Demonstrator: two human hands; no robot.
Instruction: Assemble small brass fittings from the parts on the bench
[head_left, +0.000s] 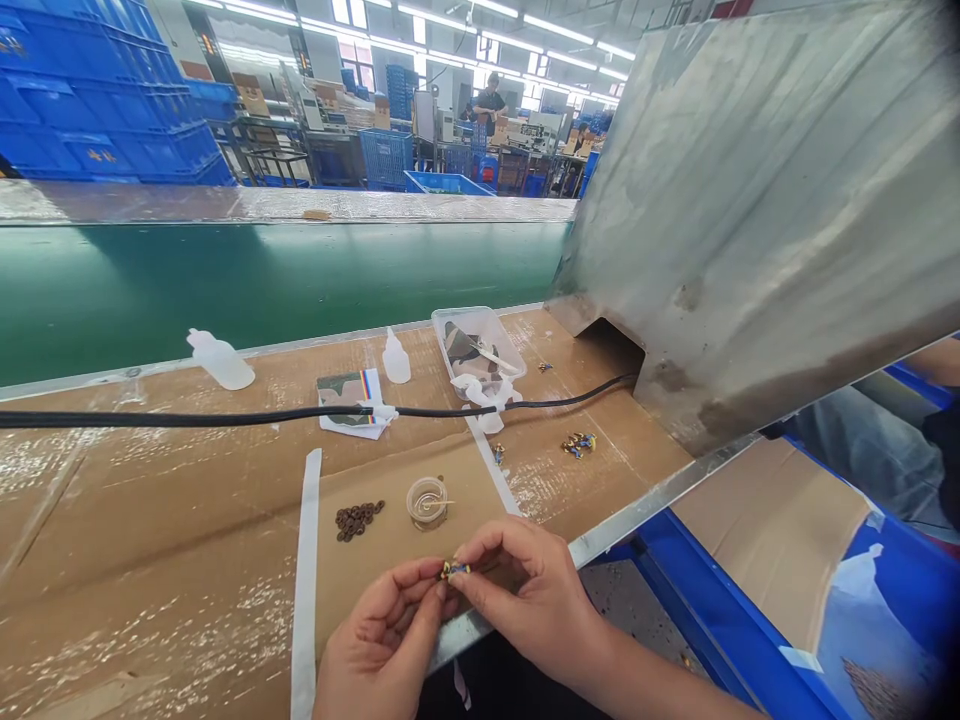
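Note:
A tiny blue and yellow figure [454, 570] is pinched between both hands near the table's front edge. My left hand [394, 635] grips its left side with thumb and fingers. From the right, my right hand [529, 590] holds the other side between thumb and forefinger. Just beyond them on brown paper stands a small round clear cup [427, 501] with a thin stick across it. Left of the cup lies a pile of small dark brown rings [358, 521]. More blue and yellow figures [579, 445] lie in a cluster to the right.
Black cables [225, 419] cross the table. Behind them are two white squeeze bottles [223, 362] [396, 358] and a clear tray [484, 350] with scissors and cloth. A large metal hood [750, 220] rises at right. Beyond lies a green conveyor [300, 285]; people are in the background.

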